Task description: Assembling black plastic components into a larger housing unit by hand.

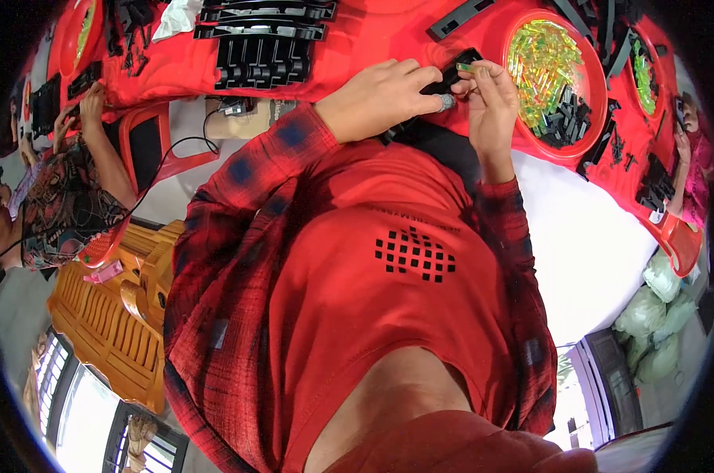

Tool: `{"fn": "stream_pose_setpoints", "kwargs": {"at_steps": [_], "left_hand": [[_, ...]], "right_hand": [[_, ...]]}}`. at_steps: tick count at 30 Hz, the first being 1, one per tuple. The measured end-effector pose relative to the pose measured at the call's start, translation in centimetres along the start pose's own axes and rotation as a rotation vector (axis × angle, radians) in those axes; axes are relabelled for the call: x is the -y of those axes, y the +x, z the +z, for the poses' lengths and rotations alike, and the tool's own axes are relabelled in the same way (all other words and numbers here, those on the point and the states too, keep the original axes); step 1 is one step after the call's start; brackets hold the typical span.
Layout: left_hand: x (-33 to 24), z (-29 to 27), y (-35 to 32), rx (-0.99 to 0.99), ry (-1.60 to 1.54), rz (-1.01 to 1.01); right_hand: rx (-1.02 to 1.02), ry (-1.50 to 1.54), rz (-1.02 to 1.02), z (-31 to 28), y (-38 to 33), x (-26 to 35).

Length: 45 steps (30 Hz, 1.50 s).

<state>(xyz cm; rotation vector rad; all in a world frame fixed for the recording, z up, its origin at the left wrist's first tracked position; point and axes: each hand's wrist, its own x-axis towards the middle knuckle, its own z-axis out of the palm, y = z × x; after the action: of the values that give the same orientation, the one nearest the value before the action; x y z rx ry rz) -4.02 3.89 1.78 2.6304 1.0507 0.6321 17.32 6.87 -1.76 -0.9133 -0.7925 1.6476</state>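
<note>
Hands meet over the near edge of the red table cover [373, 39], and every place below is told from that cover. The person's left hand [384, 94] is closed, its thumb and forefinger pinched on a small black plastic part [455, 72] held just above the cover's near edge. The part is dark, flat and oblong, with what looks like a ribbed or slotted face; its far end pokes up past the fingers, and the rest is hidden by them. The right hand [489, 106] is curled shut against the same part from the other side, its fingertips nipping a tiny green sliver [465, 68] that touches the part's upper end. A pale round bit shows between the two hands, too small to make out.

Further in on the cover, right of the hands, sits a round red tray [593, 118] heaped with clear yellow-green pieces [542, 59] and, at its near side, a pile of black pieces [566, 118]. Left of the hands, on the cover, lie stacked black slotted strips [262, 47]. Another person's hands [85, 106] work at the cover's far left end, and a third person's sleeve [700, 169] shows at its right end. An orange wooden chair [113, 307] stands well below the cover.
</note>
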Motion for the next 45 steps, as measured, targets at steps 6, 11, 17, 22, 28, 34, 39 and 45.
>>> {"fn": "stream_pose_setpoints", "kwargs": {"at_steps": [6, 11, 17, 22, 28, 34, 39, 45], "left_hand": [[-0.6, 0.3, 0.7, -0.014, 0.087, 0.017], [-1.8, 0.7, 1.9, -0.054, 0.081, 0.095], [-4.0, 0.6, 2.2, -0.036, 0.153, 0.065], [-2.7, 0.6, 0.9, -0.125, 0.172, -0.240], [-2.3, 1.9, 0.8, -0.192, 0.126, -0.430], [-2.4, 1.3, -0.4, -0.195, -0.002, -0.533], [-1.7, 1.9, -1.3, -0.192, -0.087, -0.554], [-1.4, 2.1, -1.4, -0.242, -0.156, -0.572]], "right_hand": [[-0.090, -0.077, -0.037, 0.0, -1.4, 1.6], [-0.145, -0.144, -0.124, -0.6, -2.6, 3.7], [-0.250, -0.245, -0.274, -1.1, -4.0, 7.5], [-0.135, -0.503, -0.296, 0.2, -4.4, 7.6], [0.011, -0.760, -0.294, 1.6, -3.1, 3.1], [0.005, -0.938, -0.364, 1.1, -2.0, 0.7], [0.046, -0.996, -0.373, 1.4, -1.4, 0.1], [0.092, -1.088, -0.441, 1.7, -1.2, 0.1]]}}
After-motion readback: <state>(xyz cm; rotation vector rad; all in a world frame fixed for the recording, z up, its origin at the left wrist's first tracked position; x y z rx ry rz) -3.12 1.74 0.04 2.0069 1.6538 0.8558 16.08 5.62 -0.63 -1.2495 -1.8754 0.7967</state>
